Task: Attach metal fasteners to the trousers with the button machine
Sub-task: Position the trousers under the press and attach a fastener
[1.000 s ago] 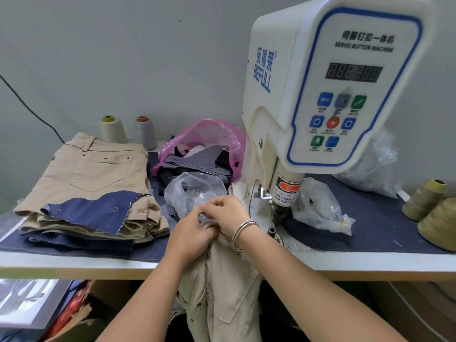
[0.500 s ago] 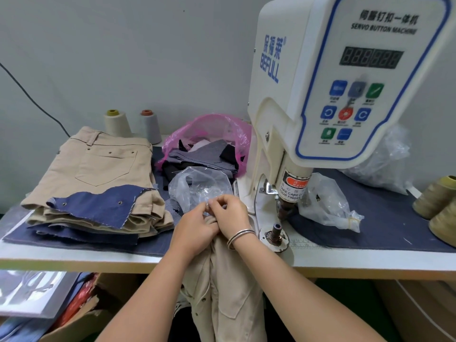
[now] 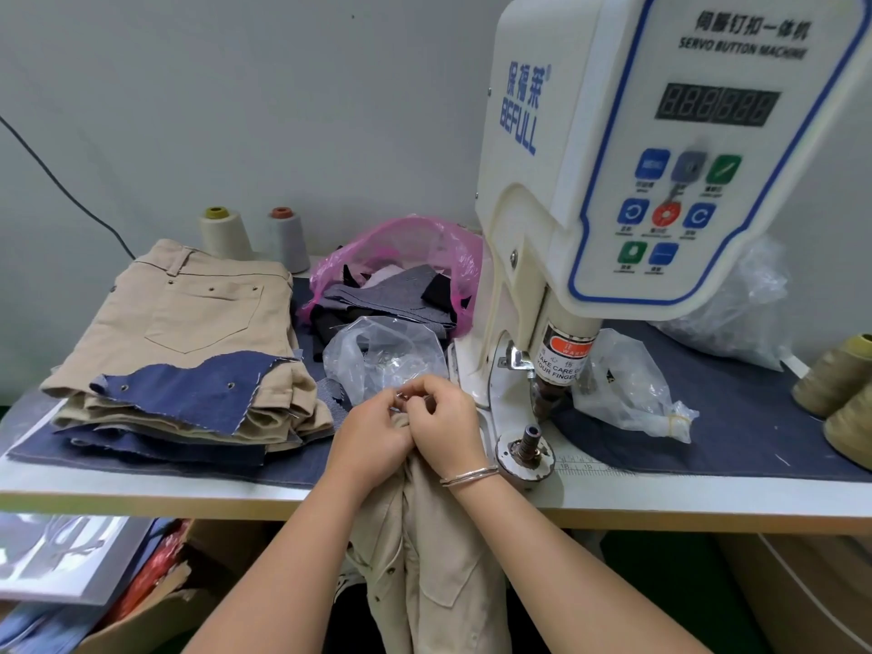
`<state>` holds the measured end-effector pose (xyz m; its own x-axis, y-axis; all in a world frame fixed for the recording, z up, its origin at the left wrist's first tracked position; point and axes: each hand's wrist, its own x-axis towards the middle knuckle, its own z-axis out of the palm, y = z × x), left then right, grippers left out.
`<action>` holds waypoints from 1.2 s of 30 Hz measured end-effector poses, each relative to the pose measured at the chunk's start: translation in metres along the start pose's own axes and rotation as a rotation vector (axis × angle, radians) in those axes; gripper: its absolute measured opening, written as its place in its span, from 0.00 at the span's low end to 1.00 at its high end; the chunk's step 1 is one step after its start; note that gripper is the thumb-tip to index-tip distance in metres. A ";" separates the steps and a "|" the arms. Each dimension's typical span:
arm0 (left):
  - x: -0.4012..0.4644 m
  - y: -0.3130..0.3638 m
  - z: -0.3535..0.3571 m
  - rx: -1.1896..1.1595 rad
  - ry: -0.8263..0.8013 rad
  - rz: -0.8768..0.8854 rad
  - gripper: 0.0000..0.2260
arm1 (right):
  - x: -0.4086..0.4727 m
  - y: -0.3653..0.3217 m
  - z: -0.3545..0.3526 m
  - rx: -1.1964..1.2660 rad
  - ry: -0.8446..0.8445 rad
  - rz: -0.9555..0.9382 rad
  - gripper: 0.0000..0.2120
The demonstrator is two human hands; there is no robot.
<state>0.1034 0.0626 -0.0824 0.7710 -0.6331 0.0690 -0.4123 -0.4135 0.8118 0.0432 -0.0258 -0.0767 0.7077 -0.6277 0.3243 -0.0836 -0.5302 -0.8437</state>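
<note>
Beige trousers (image 3: 439,559) hang over the table's front edge, their top bunched under both hands. My left hand (image 3: 373,436) grips the cloth and pinches a small metal fastener (image 3: 403,396) at its fingertips. My right hand (image 3: 441,417), a bangle on its wrist, curls over the same spot and pinches the trouser edge beside the fastener. The white button machine (image 3: 637,181) stands just to the right, its lower die post (image 3: 531,441) bare and its punch head (image 3: 549,394) raised above it.
A stack of beige trousers (image 3: 188,323) with a blue denim scrap on top lies at left. A clear bag of fasteners (image 3: 377,356) and a pink bag of fabric scraps (image 3: 401,276) sit behind my hands. Thread cones (image 3: 835,384) stand at far right, another clear bag (image 3: 632,384) beside the machine.
The view has shifted closer and slightly left, exposing the die post. Both hands stay together on the trouser top, fingers working the fastener at the fabric edge.
</note>
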 end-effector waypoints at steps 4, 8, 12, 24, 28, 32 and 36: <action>0.000 -0.001 0.001 0.003 0.010 -0.001 0.07 | 0.001 -0.004 -0.002 0.021 0.024 0.059 0.04; -0.002 0.001 -0.001 -0.051 0.004 -0.030 0.05 | -0.014 -0.015 -0.018 0.151 0.084 0.084 0.02; -0.004 0.003 -0.002 -0.070 -0.007 -0.045 0.05 | -0.061 -0.015 -0.061 0.322 0.076 0.097 0.07; -0.003 0.002 -0.001 -0.046 0.007 -0.034 0.08 | -0.046 0.007 -0.148 -0.064 0.019 -0.001 0.12; -0.003 0.002 -0.001 -0.058 0.008 -0.027 0.08 | -0.038 0.010 -0.148 -0.283 -0.071 -0.064 0.10; -0.002 0.000 -0.001 -0.056 0.006 -0.021 0.08 | -0.034 0.009 -0.154 -0.427 -0.127 -0.176 0.03; -0.002 0.001 0.000 -0.077 -0.016 -0.018 0.07 | -0.036 0.007 -0.156 -0.400 -0.155 -0.196 0.04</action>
<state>0.1014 0.0636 -0.0814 0.7699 -0.6366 0.0449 -0.3590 -0.3737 0.8553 -0.0923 -0.0958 -0.0278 0.8309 -0.4173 0.3679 -0.1800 -0.8274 -0.5320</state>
